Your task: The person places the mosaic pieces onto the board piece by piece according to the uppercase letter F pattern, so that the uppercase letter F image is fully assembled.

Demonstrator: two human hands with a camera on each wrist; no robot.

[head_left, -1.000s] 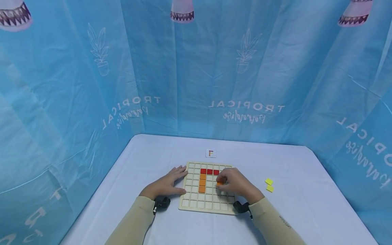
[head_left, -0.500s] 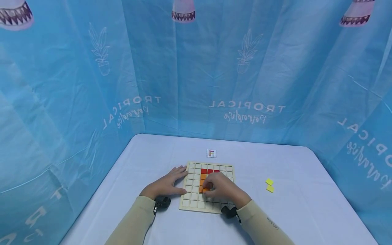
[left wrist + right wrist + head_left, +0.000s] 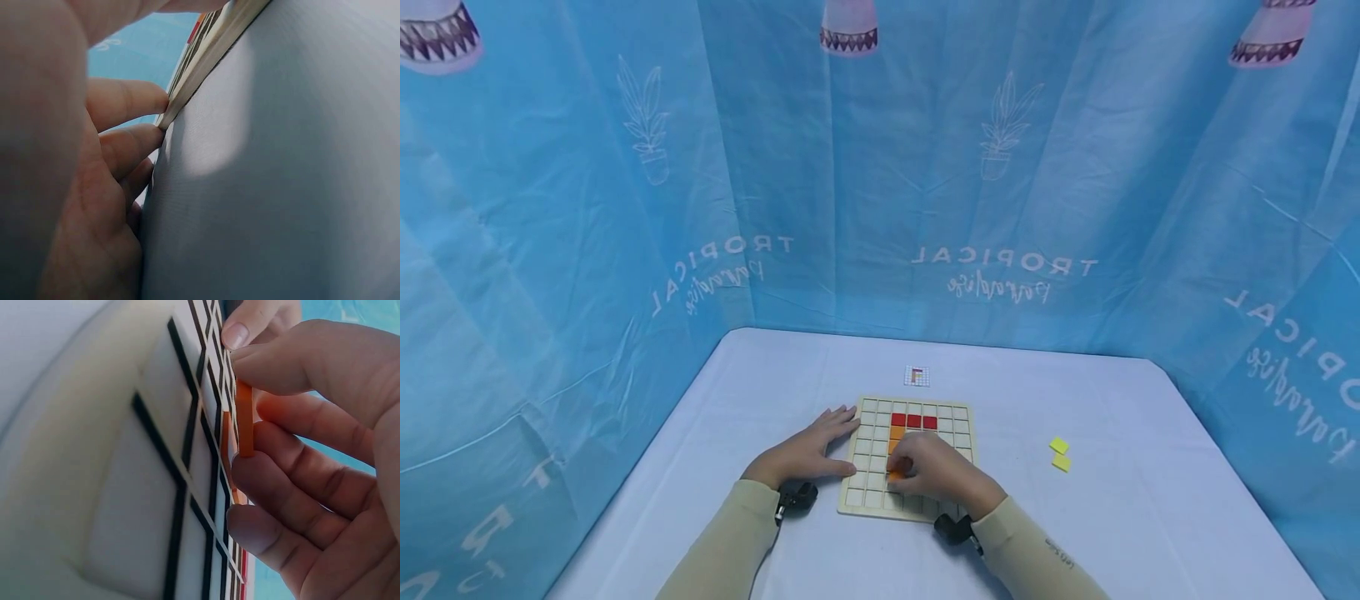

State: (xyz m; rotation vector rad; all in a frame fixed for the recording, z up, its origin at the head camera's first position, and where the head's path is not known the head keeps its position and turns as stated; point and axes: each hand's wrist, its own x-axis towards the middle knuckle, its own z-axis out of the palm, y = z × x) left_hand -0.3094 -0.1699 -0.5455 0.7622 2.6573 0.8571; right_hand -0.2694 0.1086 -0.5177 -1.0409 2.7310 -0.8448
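Observation:
A pale square grid board (image 3: 874, 481) lies on the table. Near its far side is a row of red tiles (image 3: 914, 421), with orange tiles (image 3: 897, 432) in a column running toward me from the row's left end. My right hand (image 3: 936, 471) pinches another orange tile (image 3: 245, 425) between thumb and fingers, close over the near end of that column, and hides part of the board. At the board's left edge rests my left hand (image 3: 805, 452), fingers spread; in the left wrist view its fingertips (image 3: 156, 99) touch the side of the board (image 3: 203, 69).
Two yellow tiles (image 3: 1059, 445) lie on the white table (image 3: 1120, 517) to the right of the board. Beyond the board's far edge is a small card (image 3: 917, 376) printed with a coloured grid pattern. Blue curtains (image 3: 887, 167) hang behind the table and at both sides.
My right hand has moved left and toward me across the board with the orange tile, from right of the orange column to its near end. The left hand stays put.

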